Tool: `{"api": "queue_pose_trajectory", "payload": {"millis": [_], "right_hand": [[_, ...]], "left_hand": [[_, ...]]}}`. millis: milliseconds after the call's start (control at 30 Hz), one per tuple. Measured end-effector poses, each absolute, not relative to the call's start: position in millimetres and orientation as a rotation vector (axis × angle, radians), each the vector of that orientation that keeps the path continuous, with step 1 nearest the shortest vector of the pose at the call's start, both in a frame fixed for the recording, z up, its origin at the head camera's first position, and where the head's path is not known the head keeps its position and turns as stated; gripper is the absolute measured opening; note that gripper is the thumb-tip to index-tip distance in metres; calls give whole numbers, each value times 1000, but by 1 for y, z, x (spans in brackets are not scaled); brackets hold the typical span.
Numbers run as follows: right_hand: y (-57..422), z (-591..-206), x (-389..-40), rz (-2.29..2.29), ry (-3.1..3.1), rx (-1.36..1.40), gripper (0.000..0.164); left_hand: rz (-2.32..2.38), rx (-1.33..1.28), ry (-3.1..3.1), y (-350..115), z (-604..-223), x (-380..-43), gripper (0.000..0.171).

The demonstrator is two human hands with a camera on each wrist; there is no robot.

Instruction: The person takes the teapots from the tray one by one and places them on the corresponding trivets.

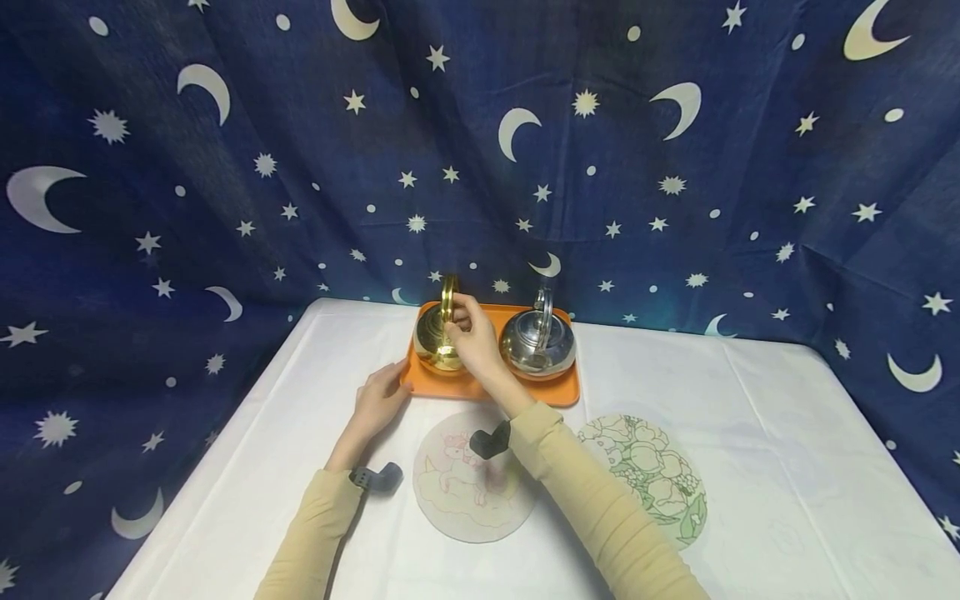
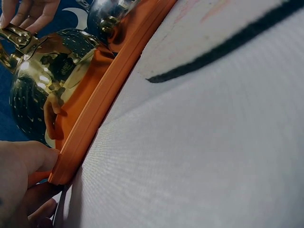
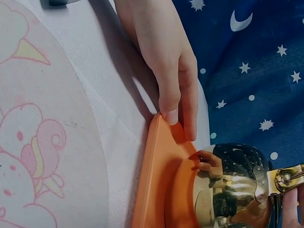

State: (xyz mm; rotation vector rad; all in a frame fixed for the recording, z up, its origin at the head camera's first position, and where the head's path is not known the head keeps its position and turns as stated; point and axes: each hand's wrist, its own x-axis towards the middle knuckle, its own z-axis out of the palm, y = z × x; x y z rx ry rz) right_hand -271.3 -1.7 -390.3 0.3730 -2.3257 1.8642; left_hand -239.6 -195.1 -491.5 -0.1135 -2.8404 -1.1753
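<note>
A shiny gold kettle (image 1: 429, 340) with an upright loop handle stands on the left part of an orange tray (image 1: 438, 387). My right hand (image 1: 476, 337) holds that handle, its fingers around the upper part. A silver kettle (image 1: 523, 348) of the same shape sits on the tray's right part. At the tray's near left corner my left hand (image 1: 380, 398) grips the rim. In the left wrist view its thumb (image 2: 40, 156) lies over the edge, with the other fingers lower down outside it.
A round mat with a pink cartoon drawing (image 1: 450, 512) lies in front of the tray, partly under my right forearm. Right of it is a round mat with green flowers (image 1: 667, 475). Behind the white-covered table (image 1: 757, 467) hangs a dark blue moon-and-star cloth (image 1: 465, 100).
</note>
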Motion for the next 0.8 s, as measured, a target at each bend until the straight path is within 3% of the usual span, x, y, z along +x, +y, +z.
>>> {"api": "queue_pose_trajectory", "payload": {"millis": [800], "right_hand": [[8, -390, -269, 1865, -2367, 365, 44]], "left_hand": [[-1195, -76, -2846, -194, -490, -237, 51]]}}
